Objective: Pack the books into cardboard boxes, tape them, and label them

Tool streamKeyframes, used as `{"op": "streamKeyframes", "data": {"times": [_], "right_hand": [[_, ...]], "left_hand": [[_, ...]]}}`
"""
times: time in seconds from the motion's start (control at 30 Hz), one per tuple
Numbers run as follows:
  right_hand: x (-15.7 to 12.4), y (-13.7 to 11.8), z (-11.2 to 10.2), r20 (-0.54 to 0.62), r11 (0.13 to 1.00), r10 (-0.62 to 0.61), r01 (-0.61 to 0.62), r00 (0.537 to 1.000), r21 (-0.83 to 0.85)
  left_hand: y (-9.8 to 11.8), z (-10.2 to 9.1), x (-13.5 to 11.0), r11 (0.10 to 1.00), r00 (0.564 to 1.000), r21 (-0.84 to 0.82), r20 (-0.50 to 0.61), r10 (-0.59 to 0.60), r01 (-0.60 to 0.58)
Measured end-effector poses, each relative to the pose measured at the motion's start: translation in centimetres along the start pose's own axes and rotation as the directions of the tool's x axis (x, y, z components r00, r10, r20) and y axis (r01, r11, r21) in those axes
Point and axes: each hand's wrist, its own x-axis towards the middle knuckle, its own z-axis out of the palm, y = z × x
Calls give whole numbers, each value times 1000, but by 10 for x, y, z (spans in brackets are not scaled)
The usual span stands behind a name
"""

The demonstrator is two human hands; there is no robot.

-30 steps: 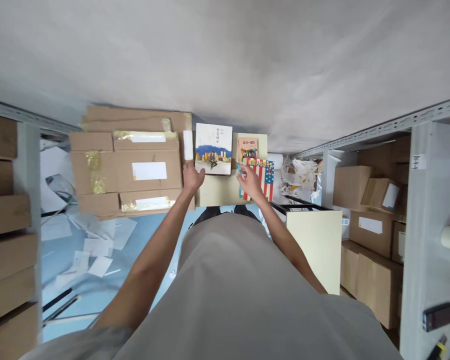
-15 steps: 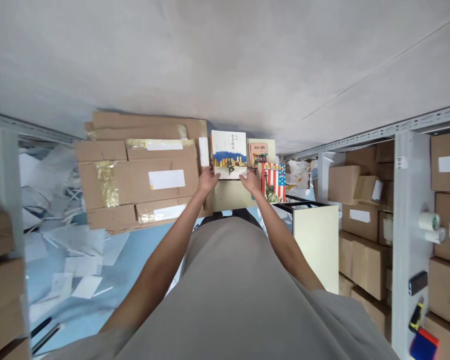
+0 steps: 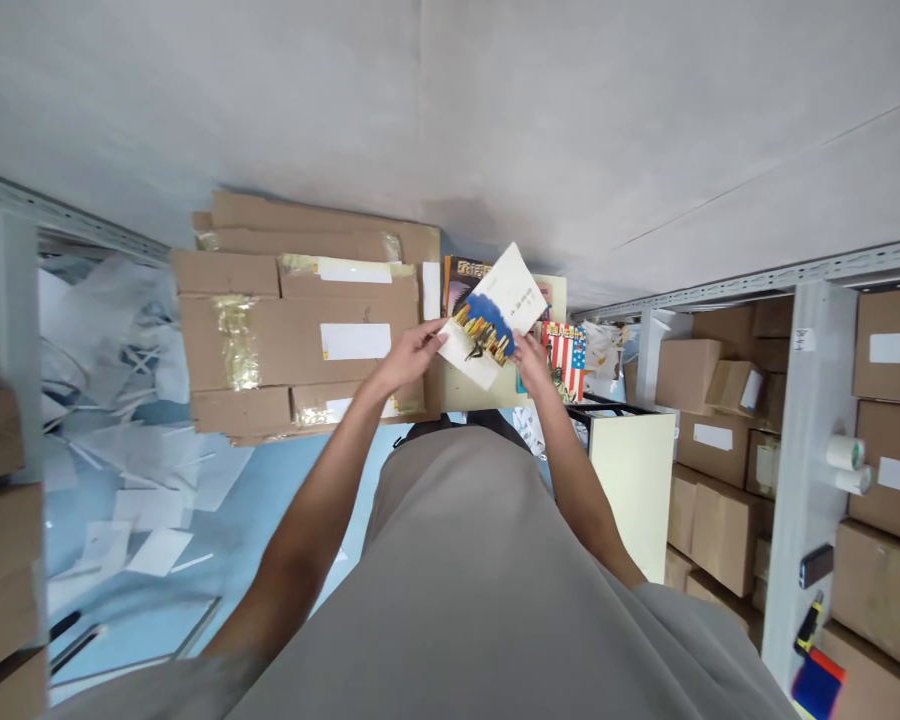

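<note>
A white book [image 3: 521, 297] with a blue and yellow city skyline on its cover is held tilted between my two hands. My left hand [image 3: 412, 357] pinches its lower left corner. Closed on its right edge is my right hand [image 3: 531, 362]. Behind the book, a darker book [image 3: 465, 270] with yellow lettering and an orange edge is partly covered. A book with red and white stripes and a statue [image 3: 556, 348] lies just right of my right hand. These rest on a cream tabletop [image 3: 457, 392].
Flattened cardboard boxes [image 3: 292, 335] are stacked on the left. Loose paper and plastic wrap [image 3: 142, 490] cover the blue floor beyond. Shelves of cartons [image 3: 709, 520] stand right; tape rolls [image 3: 846, 453], a yellow and black cutter [image 3: 808, 625] and a dark device [image 3: 816, 566] sit on the shelf post.
The white book has turned from upright to tilted clockwise, uncovering part of the dark book. My left hand now pinches its corner, and my view has shifted slightly.
</note>
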Motion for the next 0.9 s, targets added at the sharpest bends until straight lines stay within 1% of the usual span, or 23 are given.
{"op": "streamKeyframes", "data": {"times": [0.07,0.1,0.13,0.2,0.27,0.33,0.37,0.43,0.5,0.57,0.63,0.7,0.77,0.83,0.9], "right_hand": [[-2,-9,5,11,983,66,-67,998,173],[-4,-13,10,38,968,100,-106,994,226],[-7,-16,15,80,960,119,-135,990,247],[-15,-18,31,193,959,143,-184,971,217],[-24,-15,52,316,970,162,-210,935,123],[-32,-9,76,410,984,163,-181,897,5],[-35,-7,89,437,988,155,-144,886,-59],[-37,-4,112,456,972,129,-22,880,-233],[-35,-4,131,455,907,112,96,883,-410],[-31,-7,144,454,839,110,162,884,-519],[-29,-11,151,453,805,116,183,884,-564],[-31,-15,155,451,771,126,199,883,-604],[-36,-17,159,449,728,120,229,885,-646],[-42,-19,164,454,654,91,291,886,-699],[-48,-21,170,464,560,72,350,883,-751]], "left_hand": [[-2,-37,-10,998,998,29,-10,-59,60],[-5,-55,-14,995,995,34,-27,-92,93],[-8,-73,-18,991,990,34,-53,-131,133],[-18,-104,-22,976,967,31,-150,-207,213],[-28,-129,-22,962,920,31,-302,-248,270],[-39,-148,-19,948,849,-1,-446,-284,317],[-45,-155,-17,940,810,-30,-498,-309,340],[-54,-164,-14,920,743,-84,-563,-361,383],[-63,-167,-14,905,695,-93,-608,-382,416],[-72,-166,-18,897,658,-68,-656,-370,436],[-81,-163,-24,890,627,-46,-694,-355,453],[-91,-161,-31,879,620,-7,-706,-342,477],[-99,-160,-38,870,641,62,-702,-311,489],[-104,-159,-42,861,666,127,-692,-278,492],[-106,-159,-44,852,667,150,-695,-270,501]]}}
